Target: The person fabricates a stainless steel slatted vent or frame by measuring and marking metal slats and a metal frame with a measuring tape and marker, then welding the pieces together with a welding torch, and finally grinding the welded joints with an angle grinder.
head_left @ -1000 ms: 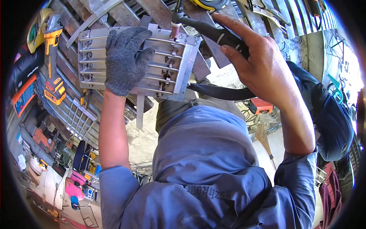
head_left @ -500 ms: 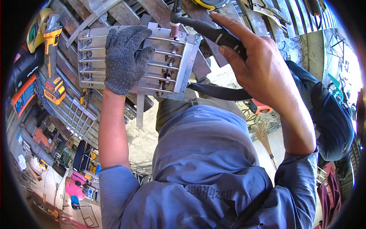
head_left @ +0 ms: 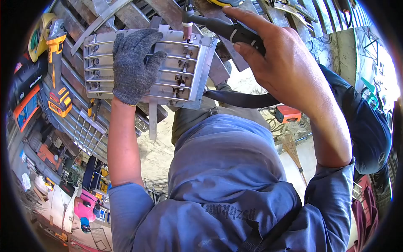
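Right hand (head_left: 289,69) and torch (head_left: 218,27) have shifted slightly left and farther since the earlier frame. Rodded metal panel (head_left: 173,78) lies on the slatted bench (head_left: 166,14), far and left of centre; it probably handles as stiff, fairly heavy and slick, best held by its edges. Gloved left hand (head_left: 134,67) lies across the panel, fingers extended, thumb parted; right fingers, partly hidden, clasp the torch, index outstretched.
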`<action>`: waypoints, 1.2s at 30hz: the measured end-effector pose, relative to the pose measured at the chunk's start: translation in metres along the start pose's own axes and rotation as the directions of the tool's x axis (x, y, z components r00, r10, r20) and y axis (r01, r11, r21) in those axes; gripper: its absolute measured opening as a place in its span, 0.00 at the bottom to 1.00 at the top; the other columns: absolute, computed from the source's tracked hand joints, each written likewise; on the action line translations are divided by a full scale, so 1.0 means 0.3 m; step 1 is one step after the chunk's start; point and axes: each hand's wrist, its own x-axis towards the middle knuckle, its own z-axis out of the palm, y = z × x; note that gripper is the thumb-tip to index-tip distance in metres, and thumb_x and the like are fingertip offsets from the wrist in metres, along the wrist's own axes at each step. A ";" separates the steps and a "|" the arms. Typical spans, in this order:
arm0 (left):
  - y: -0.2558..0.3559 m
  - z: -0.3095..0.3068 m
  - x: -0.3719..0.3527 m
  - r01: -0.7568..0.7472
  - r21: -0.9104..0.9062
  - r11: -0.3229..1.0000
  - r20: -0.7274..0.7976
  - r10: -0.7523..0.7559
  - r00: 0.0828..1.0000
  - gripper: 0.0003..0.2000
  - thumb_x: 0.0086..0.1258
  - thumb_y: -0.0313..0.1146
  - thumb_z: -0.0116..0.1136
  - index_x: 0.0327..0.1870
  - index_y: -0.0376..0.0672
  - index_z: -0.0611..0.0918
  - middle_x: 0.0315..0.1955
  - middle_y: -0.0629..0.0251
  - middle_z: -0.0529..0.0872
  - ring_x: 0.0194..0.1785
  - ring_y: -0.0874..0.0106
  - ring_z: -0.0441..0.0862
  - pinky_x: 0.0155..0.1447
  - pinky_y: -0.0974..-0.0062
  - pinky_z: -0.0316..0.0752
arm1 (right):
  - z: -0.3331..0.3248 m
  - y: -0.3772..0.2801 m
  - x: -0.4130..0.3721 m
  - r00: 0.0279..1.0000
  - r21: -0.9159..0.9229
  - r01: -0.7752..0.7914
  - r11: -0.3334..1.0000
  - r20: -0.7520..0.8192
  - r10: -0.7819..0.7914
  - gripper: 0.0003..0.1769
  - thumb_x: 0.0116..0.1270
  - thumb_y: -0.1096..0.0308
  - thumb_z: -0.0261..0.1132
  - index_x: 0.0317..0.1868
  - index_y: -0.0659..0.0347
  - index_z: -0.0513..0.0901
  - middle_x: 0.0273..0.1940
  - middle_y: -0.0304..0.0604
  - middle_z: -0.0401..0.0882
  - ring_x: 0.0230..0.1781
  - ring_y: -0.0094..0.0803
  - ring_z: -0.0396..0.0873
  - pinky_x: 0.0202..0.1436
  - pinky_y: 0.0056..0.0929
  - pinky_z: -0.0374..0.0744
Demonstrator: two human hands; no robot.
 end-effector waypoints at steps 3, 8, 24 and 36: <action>-0.001 0.001 -0.001 -0.007 0.004 1.000 -0.001 0.007 1.000 0.23 0.70 0.40 0.78 0.65 0.52 0.90 0.63 0.60 0.91 0.70 0.54 0.86 0.85 0.43 0.64 | -0.129 -0.087 0.036 0.964 0.105 -0.141 0.984 0.240 0.112 0.32 0.80 0.71 0.64 0.82 0.61 0.74 0.29 0.61 0.88 0.27 0.54 0.90 0.37 0.49 0.87; -0.004 0.005 0.000 -0.021 0.005 1.000 -0.018 0.021 1.000 0.22 0.70 0.40 0.77 0.65 0.52 0.90 0.63 0.60 0.92 0.69 0.54 0.86 0.84 0.43 0.65 | -0.094 -0.119 0.062 0.921 -0.043 -0.269 0.962 0.280 0.270 0.33 0.78 0.72 0.63 0.81 0.70 0.72 0.28 0.66 0.87 0.28 0.62 0.90 0.37 0.55 0.86; 0.003 -0.003 0.009 -0.026 0.023 0.999 -0.036 0.026 0.999 0.21 0.71 0.39 0.77 0.64 0.48 0.90 0.61 0.61 0.92 0.65 0.54 0.87 0.81 0.48 0.69 | 0.067 -0.001 -0.065 0.993 -0.125 0.109 0.986 -0.027 -0.114 0.33 0.79 0.72 0.69 0.82 0.48 0.77 0.41 0.62 0.91 0.40 0.61 0.90 0.50 0.56 0.86; -0.003 0.001 0.023 -0.024 -0.093 0.995 -0.068 0.017 0.998 0.21 0.69 0.39 0.77 0.61 0.43 0.89 0.58 0.59 0.91 0.63 0.53 0.86 0.77 0.46 0.71 | 0.050 0.001 -0.084 0.997 -0.039 0.054 0.998 0.055 -0.052 0.40 0.77 0.73 0.70 0.86 0.45 0.69 0.47 0.65 0.90 0.46 0.65 0.89 0.52 0.59 0.86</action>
